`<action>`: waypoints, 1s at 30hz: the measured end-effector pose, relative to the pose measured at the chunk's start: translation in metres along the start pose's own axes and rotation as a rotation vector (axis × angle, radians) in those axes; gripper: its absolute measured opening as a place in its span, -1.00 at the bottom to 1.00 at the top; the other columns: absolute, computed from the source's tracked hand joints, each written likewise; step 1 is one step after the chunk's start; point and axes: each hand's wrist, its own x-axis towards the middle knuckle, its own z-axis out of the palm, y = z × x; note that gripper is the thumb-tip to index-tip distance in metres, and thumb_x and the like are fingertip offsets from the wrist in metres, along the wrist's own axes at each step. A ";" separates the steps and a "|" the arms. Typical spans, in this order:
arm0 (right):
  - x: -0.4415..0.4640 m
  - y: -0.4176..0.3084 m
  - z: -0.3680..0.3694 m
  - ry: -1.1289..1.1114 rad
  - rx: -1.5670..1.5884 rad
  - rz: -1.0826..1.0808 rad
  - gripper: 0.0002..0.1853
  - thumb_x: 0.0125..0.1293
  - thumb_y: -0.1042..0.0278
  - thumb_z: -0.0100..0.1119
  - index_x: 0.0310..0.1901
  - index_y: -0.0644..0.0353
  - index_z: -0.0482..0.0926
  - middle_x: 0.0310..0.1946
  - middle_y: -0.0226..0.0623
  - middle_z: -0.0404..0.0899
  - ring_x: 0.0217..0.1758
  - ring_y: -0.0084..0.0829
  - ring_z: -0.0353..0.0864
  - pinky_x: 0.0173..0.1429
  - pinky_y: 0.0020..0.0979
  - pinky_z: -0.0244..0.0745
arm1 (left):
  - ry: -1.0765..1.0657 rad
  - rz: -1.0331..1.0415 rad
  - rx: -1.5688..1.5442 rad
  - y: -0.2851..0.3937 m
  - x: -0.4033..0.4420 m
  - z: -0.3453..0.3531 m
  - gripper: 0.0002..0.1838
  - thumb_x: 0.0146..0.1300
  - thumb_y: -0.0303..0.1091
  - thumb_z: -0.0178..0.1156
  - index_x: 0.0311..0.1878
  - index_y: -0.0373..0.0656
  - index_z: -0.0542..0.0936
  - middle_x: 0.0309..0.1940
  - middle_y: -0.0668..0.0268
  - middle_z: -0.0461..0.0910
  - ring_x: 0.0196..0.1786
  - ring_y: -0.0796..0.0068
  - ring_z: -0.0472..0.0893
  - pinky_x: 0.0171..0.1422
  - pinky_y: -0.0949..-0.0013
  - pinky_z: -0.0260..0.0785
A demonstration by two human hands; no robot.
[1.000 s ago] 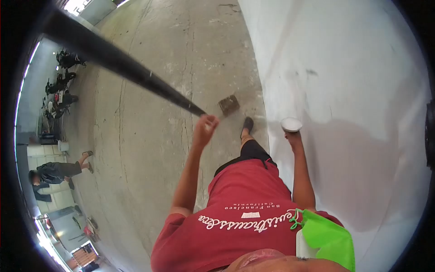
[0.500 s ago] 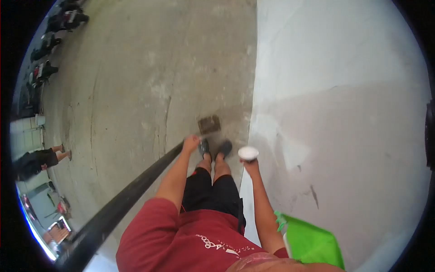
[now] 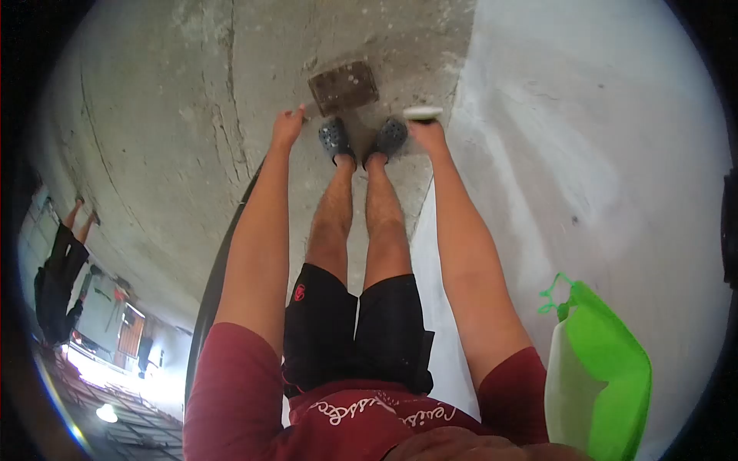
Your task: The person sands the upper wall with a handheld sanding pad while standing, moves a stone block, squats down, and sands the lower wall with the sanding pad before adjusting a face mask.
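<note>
My left hand (image 3: 289, 129) is closed in front of my left foot, at the far end of a long dark pole (image 3: 244, 196). That pole runs back along the outer side of my left forearm and is partly hidden by it. Ahead of my right foot, my right hand (image 3: 429, 137) is closed around a small object with a white, flat oval top (image 3: 423, 113) and a darker underside. Its kind is not clear. Both arms reach forward and down, with the hands well apart.
A dark rectangular plate (image 3: 344, 87) lies on the concrete before my grey clogs (image 3: 335, 137). White floor (image 3: 553, 177) stretches to the right. A green and white cloth thing (image 3: 607, 361) hangs near my right arm. Another person (image 3: 61, 269) in black stands far left.
The view has tipped down toward my legs. The pole now lies closer along my left forearm, and the white-topped object has turned so its top looks flatter. The green cloth shows farther right.
</note>
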 end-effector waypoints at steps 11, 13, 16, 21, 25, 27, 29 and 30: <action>0.095 -0.094 0.111 0.200 0.424 -0.025 -0.45 0.21 0.23 0.34 0.18 0.33 0.47 0.14 -0.21 0.55 0.21 -0.35 0.50 0.23 -0.40 0.32 | -0.134 -0.237 -0.499 0.047 0.107 0.054 -0.04 0.28 0.49 -0.24 0.32 -0.27 0.37 0.30 -0.05 0.38 0.36 0.05 0.36 0.37 0.12 0.20; 0.108 -0.084 0.123 0.111 0.507 -0.008 -0.43 0.22 0.24 0.35 0.21 0.32 0.44 0.16 -0.21 0.54 0.23 -0.35 0.49 0.26 -0.39 0.30 | -0.180 -0.291 -0.501 0.055 0.115 0.062 -0.12 0.31 0.44 -0.21 0.34 -0.18 0.38 0.31 0.01 0.38 0.37 0.06 0.35 0.37 0.13 0.20; 0.087 -0.083 0.137 0.176 0.532 -0.053 -0.45 0.23 0.24 0.34 0.20 0.31 0.46 0.15 -0.20 0.55 0.22 -0.34 0.49 0.26 -0.38 0.30 | -0.117 -0.157 -0.515 0.029 0.140 0.092 -0.23 0.35 0.35 -0.14 0.34 -0.12 0.38 0.31 0.06 0.40 0.35 0.06 0.36 0.37 0.15 0.21; 0.021 -0.073 0.130 0.239 0.425 -0.097 -0.47 0.22 0.23 0.33 0.16 0.35 0.47 0.14 -0.12 0.55 0.23 -0.28 0.49 0.27 -0.37 0.30 | 0.320 0.090 -0.602 0.039 0.064 0.092 -0.39 0.47 0.08 -0.18 0.29 -0.26 0.41 0.26 0.02 0.42 0.26 0.14 0.44 0.36 0.19 0.18; -0.074 -0.088 0.099 0.385 0.300 -0.194 -0.48 0.23 0.24 0.32 0.14 0.38 0.47 0.15 -0.05 0.53 0.26 -0.24 0.47 0.29 -0.31 0.31 | 0.245 -0.034 -0.767 0.049 -0.019 0.055 -0.36 0.44 0.12 -0.15 0.22 -0.29 0.49 0.15 0.10 0.52 0.20 0.17 0.47 0.32 0.19 0.21; -0.121 -0.085 0.080 0.359 0.315 -0.104 -0.45 0.24 0.26 0.31 0.18 0.40 0.42 0.19 -0.03 0.49 0.28 -0.24 0.45 0.31 -0.30 0.31 | 0.057 -0.094 -1.061 0.067 -0.068 0.028 -0.40 0.39 0.10 -0.03 0.19 -0.27 0.50 0.13 0.07 0.53 0.12 0.15 0.49 0.24 0.18 0.27; -0.166 -0.087 0.060 0.538 0.306 -0.257 -0.53 0.21 0.29 0.31 0.10 0.34 0.50 0.11 0.04 0.54 0.24 -0.07 0.48 0.29 -0.18 0.35 | 0.078 0.057 -0.765 0.073 -0.103 0.015 -0.46 0.38 0.04 0.03 0.14 -0.25 0.52 0.06 0.10 0.54 0.09 0.21 0.48 0.23 0.22 0.26; -0.192 -0.100 0.039 0.517 0.396 -0.211 -0.53 0.21 0.29 0.31 0.10 0.36 0.50 0.12 0.02 0.54 0.24 -0.09 0.49 0.29 -0.19 0.35 | 0.071 0.061 -0.757 0.101 -0.139 0.000 -0.49 0.37 0.01 0.05 0.11 -0.27 0.52 0.05 0.11 0.54 0.10 0.22 0.48 0.23 0.22 0.26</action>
